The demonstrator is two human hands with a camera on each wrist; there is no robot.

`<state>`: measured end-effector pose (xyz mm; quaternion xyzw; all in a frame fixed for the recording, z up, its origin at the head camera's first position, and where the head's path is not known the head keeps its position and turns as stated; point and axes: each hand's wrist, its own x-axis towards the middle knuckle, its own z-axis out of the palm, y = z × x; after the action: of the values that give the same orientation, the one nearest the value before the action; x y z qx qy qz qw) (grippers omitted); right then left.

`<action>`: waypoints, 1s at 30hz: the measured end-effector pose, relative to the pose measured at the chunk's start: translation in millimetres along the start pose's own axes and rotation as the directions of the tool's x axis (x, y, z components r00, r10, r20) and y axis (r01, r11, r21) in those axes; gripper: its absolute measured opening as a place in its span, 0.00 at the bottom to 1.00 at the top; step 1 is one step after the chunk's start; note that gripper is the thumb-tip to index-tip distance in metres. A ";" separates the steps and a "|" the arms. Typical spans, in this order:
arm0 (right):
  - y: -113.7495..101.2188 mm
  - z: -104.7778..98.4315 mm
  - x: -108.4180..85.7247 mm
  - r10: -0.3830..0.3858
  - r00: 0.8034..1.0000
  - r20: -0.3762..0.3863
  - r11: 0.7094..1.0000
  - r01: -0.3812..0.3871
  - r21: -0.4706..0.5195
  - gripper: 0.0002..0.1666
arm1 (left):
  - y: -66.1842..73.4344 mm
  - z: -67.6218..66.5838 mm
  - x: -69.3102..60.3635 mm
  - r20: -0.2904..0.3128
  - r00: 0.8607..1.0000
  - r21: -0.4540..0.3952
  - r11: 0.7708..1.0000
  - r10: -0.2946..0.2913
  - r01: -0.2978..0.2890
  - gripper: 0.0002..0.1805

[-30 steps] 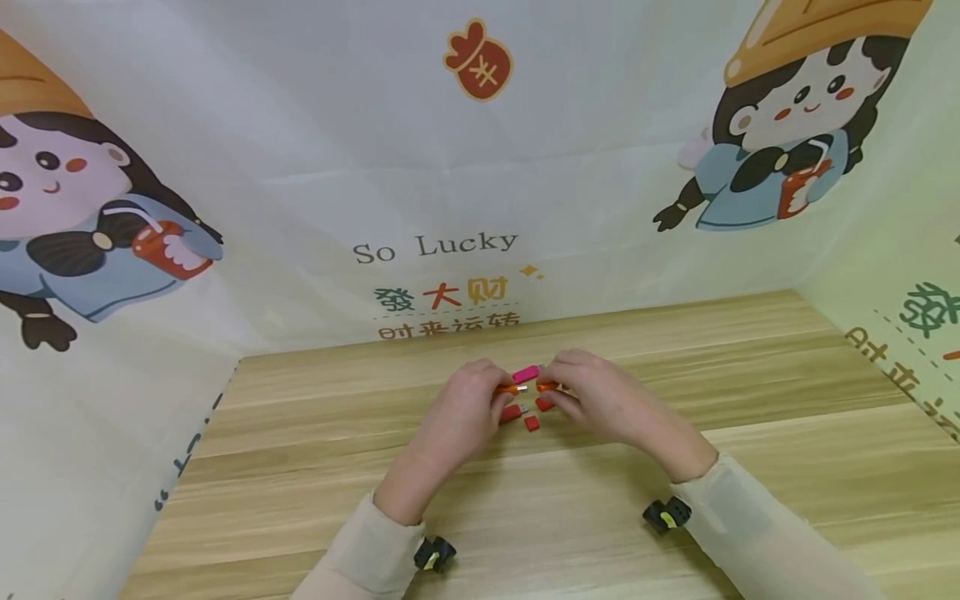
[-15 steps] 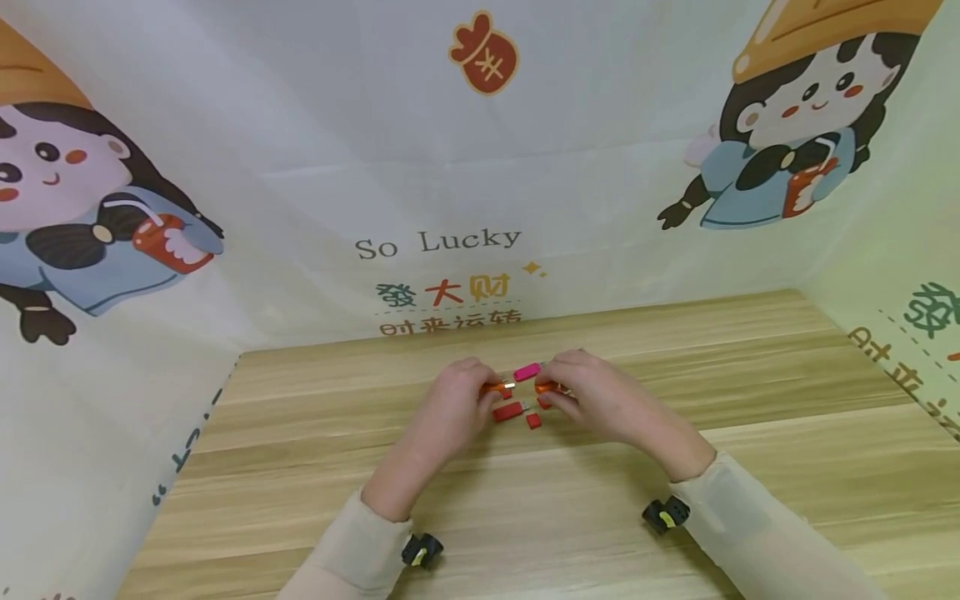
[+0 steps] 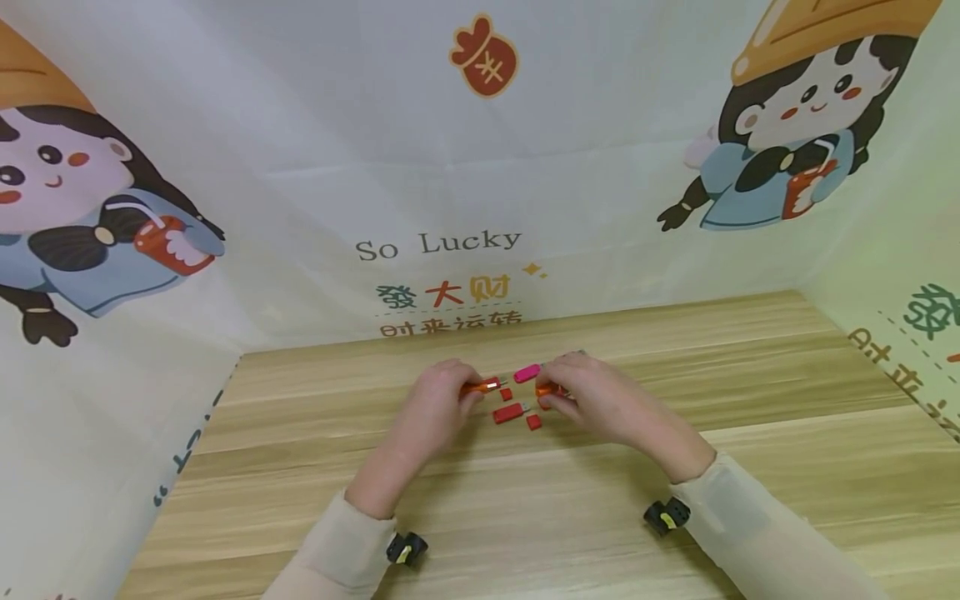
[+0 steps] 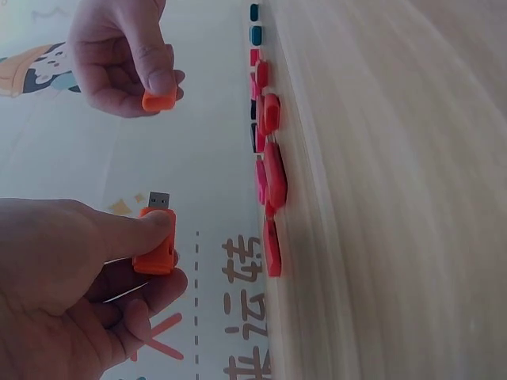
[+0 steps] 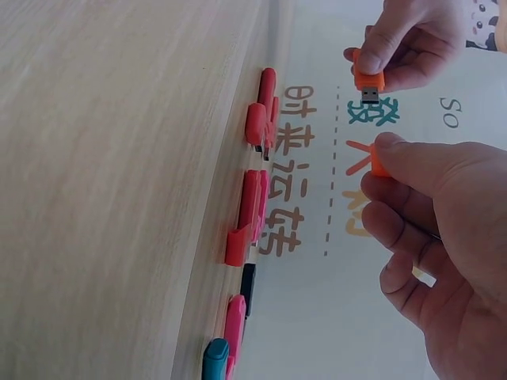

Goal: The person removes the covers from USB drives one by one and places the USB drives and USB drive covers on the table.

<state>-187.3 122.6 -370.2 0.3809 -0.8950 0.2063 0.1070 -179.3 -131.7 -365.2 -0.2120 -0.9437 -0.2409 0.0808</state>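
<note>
My left hand (image 3: 433,408) pinches an orange USB stick (image 4: 150,259), its bare metal plug (image 4: 159,200) pointing away from the fingers. A small orange cap (image 4: 159,100) is between the thumb and fingers of my right hand (image 3: 600,398). Stick and cap are apart, both held above the table. On the wood between the hands lie a red USB stick (image 3: 508,412) with its plug showing, a loose red cap (image 3: 533,422), a smaller red cap (image 3: 506,394) and a pink USB stick (image 3: 527,373). The right hand partly covers another red piece.
Beyond the red pieces, the wrist views show a teal piece (image 5: 215,361), a black one (image 5: 248,290) and more pink ones along the wooden table (image 3: 585,525). A printed cloth wall (image 3: 315,208) borders the table's back and sides.
My left hand has drawn left with the orange USB stick, widening the gap to the cap and uncovering red pieces on the table. The right hand has stayed nearly in place.
</note>
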 end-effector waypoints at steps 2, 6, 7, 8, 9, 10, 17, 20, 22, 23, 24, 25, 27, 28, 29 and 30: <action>-0.2 0.0 -0.1 -0.004 1.000 0.001 1.000 0.004 -0.007 0.07 | -3.0 -0.5 -0.3 -0.007 1.000 0.006 1.000 -0.002 0.002 0.02; -0.5 0.2 0.0 -0.011 1.000 0.006 1.000 0.011 -0.017 0.07 | -8.5 -1.3 -1.1 -0.006 1.000 0.014 1.000 -0.012 0.012 0.03; -0.6 0.2 0.1 -0.012 1.000 0.006 1.000 0.012 -0.018 0.07 | -10.0 -1.4 -1.2 -0.005 1.000 0.014 1.000 -0.015 0.015 0.03; -0.9 0.3 0.1 -0.013 1.000 0.007 1.000 0.013 -0.018 0.07 | -11.8 -1.3 -1.4 -0.004 1.000 0.016 1.000 -0.018 0.018 0.03; -1.0 0.3 0.1 -0.014 1.000 0.007 1.000 0.015 -0.018 0.07 | -13.6 -1.1 -1.3 -0.002 1.000 0.018 1.000 -0.019 0.019 0.03; -1.2 0.3 0.0 -0.016 1.000 0.006 1.000 0.016 -0.017 0.06 | -15.4 -0.9 -1.2 -0.004 1.000 0.021 1.000 -0.018 0.018 0.03; -0.8 0.5 -1.0 -0.035 0.999 -0.004 0.999 0.035 -0.017 0.06 | -27.8 0.6 0.4 0.004 0.999 0.008 0.999 -0.034 0.034 0.03; -0.5 0.4 -1.8 -0.039 0.999 -0.007 0.999 0.039 -0.016 0.07 | -32.2 1.5 0.3 0.023 0.998 0.005 0.998 -0.060 0.059 0.03; -0.4 0.3 -2.2 -0.040 0.999 -0.006 0.999 0.039 -0.013 0.07 | -35.0 2.4 0.0 0.034 0.997 0.012 0.998 -0.064 0.064 0.04; -0.4 0.2 -2.4 -0.039 0.999 -0.005 0.999 0.039 -0.013 0.07 | -36.2 2.9 0.0 0.038 0.997 0.014 0.998 -0.066 0.066 0.04; -0.4 0.2 -2.5 -0.038 0.999 -0.003 0.999 0.038 -0.014 0.07 | -37.4 3.4 -0.1 0.043 0.997 0.017 0.998 -0.068 0.068 0.05; -0.4 0.2 -2.6 -0.038 0.999 -0.002 0.999 0.038 -0.013 0.07 | -38.6 4.0 0.0 0.046 0.996 0.020 0.997 -0.071 0.070 0.05; -0.7 0.2 -2.9 -0.035 0.999 0.002 0.999 0.035 -0.019 0.07 | -41.1 5.4 0.3 0.052 0.996 0.026 0.997 -0.076 0.075 0.06; -0.8 0.3 -3.0 -0.034 0.999 0.004 0.999 0.034 -0.022 0.07 | -41.8 5.9 0.6 0.056 0.995 0.027 0.996 -0.081 0.080 0.06; -0.8 0.4 -3.3 -0.032 0.999 0.006 0.999 0.032 -0.028 0.07 | -42.3 6.3 0.9 0.061 0.994 0.029 0.996 -0.086 0.085 0.06; -0.9 0.5 -3.5 -0.030 1.000 0.008 0.999 0.030 -0.033 0.07 | -42.9 6.6 1.2 0.066 0.994 0.030 0.996 -0.090 0.088 0.06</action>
<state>-184.2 124.0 -371.6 0.3934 -0.8927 0.1885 0.1131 -199.5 -162.1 -388.7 -0.1765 -0.9575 -0.2243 0.0409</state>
